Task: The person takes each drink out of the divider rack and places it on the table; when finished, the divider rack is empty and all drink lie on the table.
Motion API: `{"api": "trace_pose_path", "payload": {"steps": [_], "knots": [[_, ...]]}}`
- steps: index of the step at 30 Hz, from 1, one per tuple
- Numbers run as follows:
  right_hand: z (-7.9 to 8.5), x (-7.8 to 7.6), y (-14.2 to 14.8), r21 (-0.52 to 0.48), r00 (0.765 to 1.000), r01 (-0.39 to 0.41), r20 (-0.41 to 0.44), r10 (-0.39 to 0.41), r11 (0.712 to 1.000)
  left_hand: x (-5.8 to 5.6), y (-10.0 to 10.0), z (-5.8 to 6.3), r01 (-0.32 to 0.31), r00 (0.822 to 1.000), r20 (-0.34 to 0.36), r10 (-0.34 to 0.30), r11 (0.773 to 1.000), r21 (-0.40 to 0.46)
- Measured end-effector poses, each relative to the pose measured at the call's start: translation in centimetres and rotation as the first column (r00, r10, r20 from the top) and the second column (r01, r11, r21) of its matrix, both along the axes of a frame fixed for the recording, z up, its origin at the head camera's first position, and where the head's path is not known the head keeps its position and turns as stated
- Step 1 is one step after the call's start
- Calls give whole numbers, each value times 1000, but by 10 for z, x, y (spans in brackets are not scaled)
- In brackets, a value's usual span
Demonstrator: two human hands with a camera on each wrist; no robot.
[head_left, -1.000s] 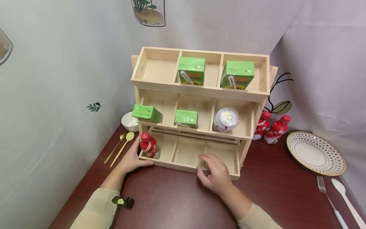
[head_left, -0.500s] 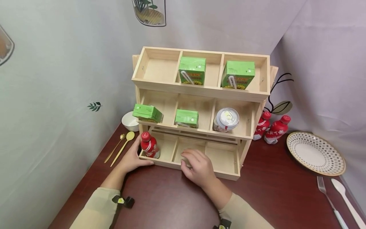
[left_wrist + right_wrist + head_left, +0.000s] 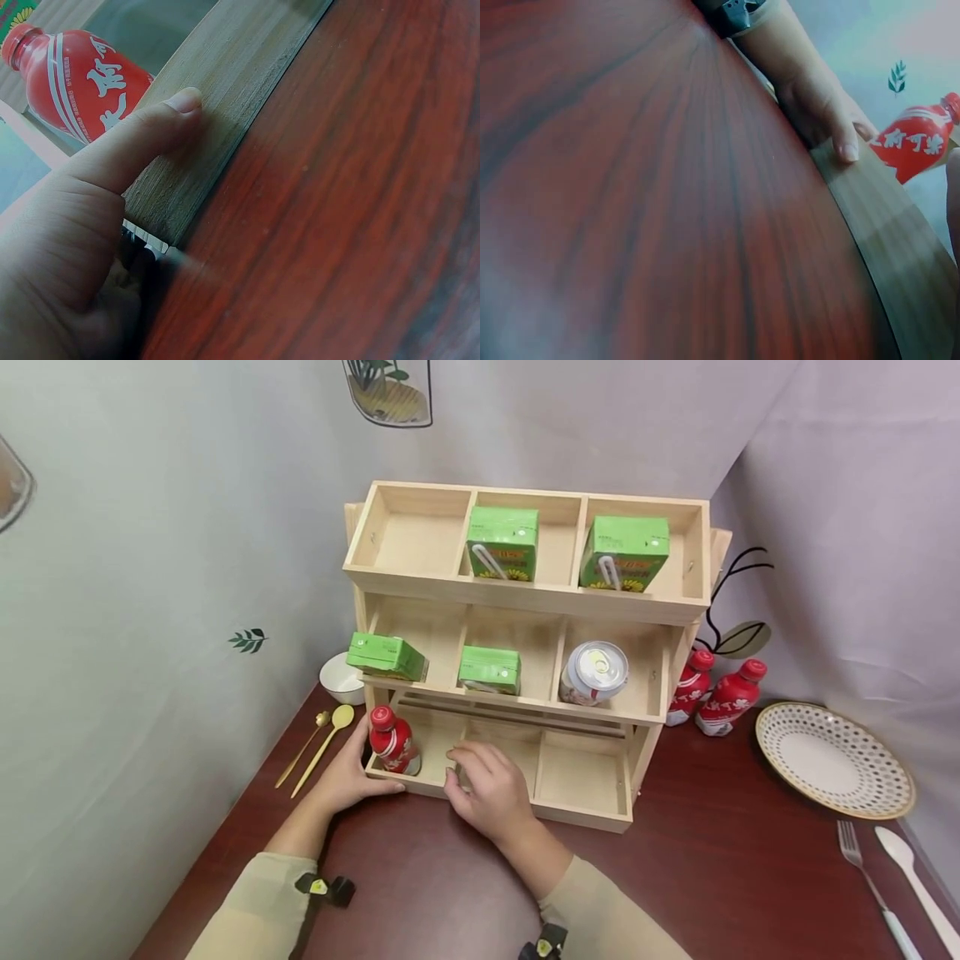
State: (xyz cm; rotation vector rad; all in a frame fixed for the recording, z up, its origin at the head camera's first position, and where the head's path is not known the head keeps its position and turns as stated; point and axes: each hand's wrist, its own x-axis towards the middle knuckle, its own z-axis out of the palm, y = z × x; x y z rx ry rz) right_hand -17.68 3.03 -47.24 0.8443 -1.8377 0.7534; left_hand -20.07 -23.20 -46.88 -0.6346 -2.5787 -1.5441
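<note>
A three-tier wooden shelf (image 3: 585,814) with divided compartments stands on the table. My left hand (image 3: 348,781) holds its lower left corner. In the left wrist view the thumb (image 3: 161,124) lies on the front board (image 3: 225,97), with the other fingers round the side. Just inside that corner, a red bottle (image 3: 392,742) stands in the bottom-left compartment. My right hand (image 3: 491,789) is over the front of the bottom tier, to the right of the bottle. Its fingers are loosely bent, and nothing shows between them.
Green drink cartons (image 3: 502,543) stand on the upper tiers, with a can (image 3: 592,672) at middle right. Two red bottles (image 3: 727,697), a dotted plate (image 3: 836,760), a fork (image 3: 862,868) and a white spoon (image 3: 911,868) lie right. A white bowl (image 3: 342,681) and gold spoons (image 3: 330,743) lie left.
My right hand has moved left along the bottom tier, from the right divider toward the red bottle. My left hand has stayed at the shelf's corner.
</note>
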Motion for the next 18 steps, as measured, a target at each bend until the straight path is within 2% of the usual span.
{"api": "trace_pose_path", "payload": {"steps": [4, 7, 10, 13, 18], "knots": [[0, -1, -12, -12, 996, 11, 88, -10, 1000, -1, -1, 2, -5, 1000, 4, 5, 1000, 0], [0, -1, -22, -34, 982, 48, 187, -40, 998, 0, 0, 3, -2, 1000, 6, 2, 1000, -3], [-1, -1, -32, -55, 949, 122, 299, -100, 991, 0, 1, 3, 6, 1000, 1, -6, 1000, -10], [0, -2, -41, -58, 900, 191, 408, -151, 980, 0, 2, 2, 15, 1000, -9, -16, 1000, -6], [4, -5, -56, -15, 837, 221, 516, -182, 975, -1, 1, 1, 14, 999, -31, -14, 1000, -1]]}}
